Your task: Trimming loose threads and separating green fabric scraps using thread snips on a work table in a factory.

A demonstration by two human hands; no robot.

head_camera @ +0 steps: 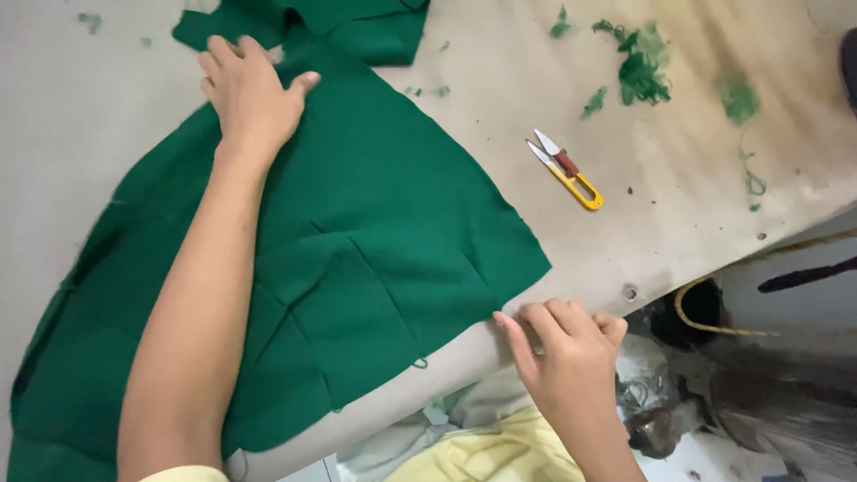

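The large soft dark-green fabric panel point(375, 241) lies spread on the worn beige table point(678, 205), left hand point(250, 89) pressing flat and open on its far end, right hand point(567, 353) pinching its near edge; it looks light, limp, best taken by edges

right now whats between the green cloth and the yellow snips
Only bare table between the green cloth and the yellow snips, seen from the head view.
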